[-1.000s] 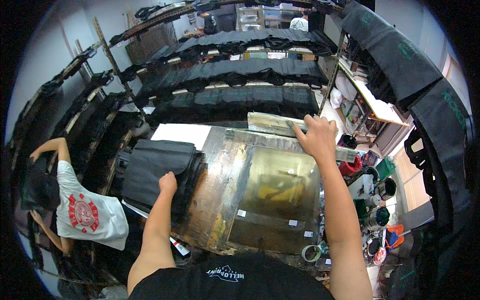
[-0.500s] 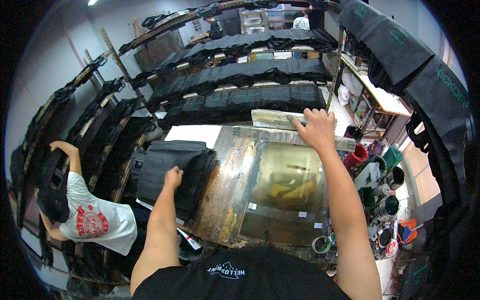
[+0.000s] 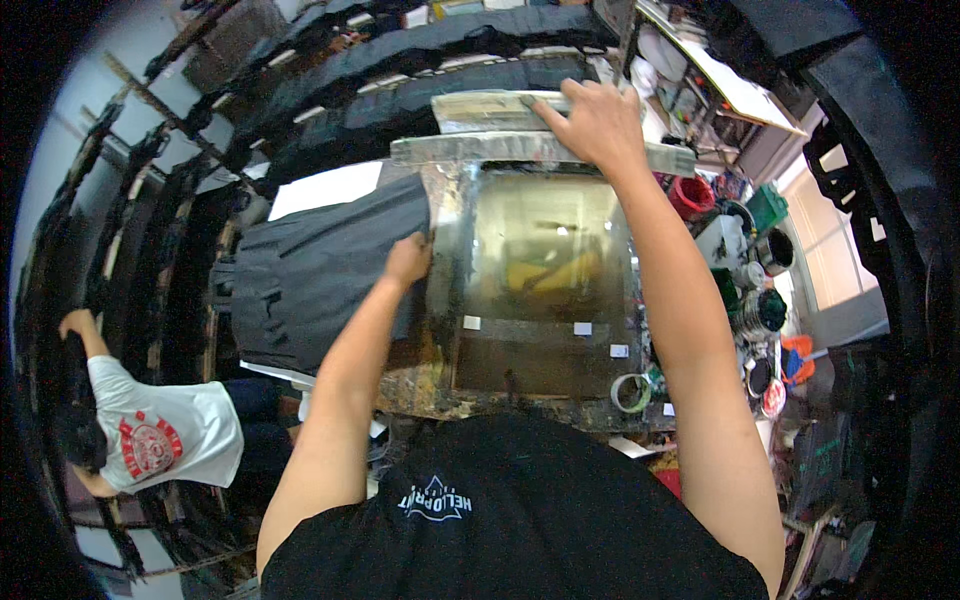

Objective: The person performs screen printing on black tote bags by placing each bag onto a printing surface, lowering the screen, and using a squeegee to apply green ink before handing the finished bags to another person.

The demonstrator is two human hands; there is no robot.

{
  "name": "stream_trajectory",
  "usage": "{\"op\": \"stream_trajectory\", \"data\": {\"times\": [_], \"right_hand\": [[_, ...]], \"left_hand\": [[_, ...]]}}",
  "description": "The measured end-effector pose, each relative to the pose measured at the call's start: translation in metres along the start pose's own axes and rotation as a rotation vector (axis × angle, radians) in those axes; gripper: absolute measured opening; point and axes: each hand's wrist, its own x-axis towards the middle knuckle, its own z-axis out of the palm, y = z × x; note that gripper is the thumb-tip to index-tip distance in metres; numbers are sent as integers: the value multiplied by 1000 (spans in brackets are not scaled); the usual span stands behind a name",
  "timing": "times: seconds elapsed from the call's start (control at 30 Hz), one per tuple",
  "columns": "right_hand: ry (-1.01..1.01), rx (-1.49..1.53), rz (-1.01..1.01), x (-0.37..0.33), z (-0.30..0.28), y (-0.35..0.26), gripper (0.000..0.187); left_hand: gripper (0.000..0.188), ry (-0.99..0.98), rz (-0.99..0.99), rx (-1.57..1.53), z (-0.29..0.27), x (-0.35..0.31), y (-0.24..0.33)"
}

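My left hand (image 3: pixel 408 258) is closed on the right edge of a black fabric sheet (image 3: pixel 310 270), which looks like a flat bag with dark loops on its left. The sheet spreads over a pile at the table's left. My right hand (image 3: pixel 598 120) is hooked over a long, paint-stained wooden bar (image 3: pixel 450 150) at the far side, thumb against a paler board (image 3: pixel 475 110) lying behind it. Its fingertips are partly hidden. Between my arms lies a glossy yellowish panel (image 3: pixel 545 225) with small white squares (image 3: pixel 583 328) on its nearer, darker part.
A white sheet (image 3: pixel 325 188) shows behind the black fabric. Paint tubs and a red bucket (image 3: pixel 690 197) crowd the right side, with a tape roll (image 3: pixel 630 392) near the table's front. Racks (image 3: pixel 400 60) draped with black bags stand beyond; a person in a white shirt (image 3: pixel 175 435) works at the left.
My left hand has moved right to the fabric's edge, and the black sheet is now pulled wider and creased. My right hand keeps its hold on the bar. The view has shifted.
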Motion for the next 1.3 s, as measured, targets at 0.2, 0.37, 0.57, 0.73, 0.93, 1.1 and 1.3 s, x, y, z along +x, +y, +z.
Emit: {"op": "stream_trajectory", "data": {"times": [0.2,0.37,0.57,0.73,0.93,1.1,1.3], "right_hand": [[13,-23,-19,4,8,8,65],[2,0,-20,16,6,6,64],[5,8,-23,17,12,18,63],[-33,161,0,24,-9,5,64],[53,13,-54,17,12,16,63],[23,-42,-56,14,13,12,66],[-90,83,46,12,-14,1,71]], "left_hand": [[30,-189,81,-171,159,32,128],[44,-356,179,-158,230,59,211],[62,-528,597,92,200,58,268],[63,-291,660,152,221,48,254],[73,-300,466,43,223,19,314],[89,-96,557,-164,214,-1,286],[104,-161,577,31,169,-117,194]]}}
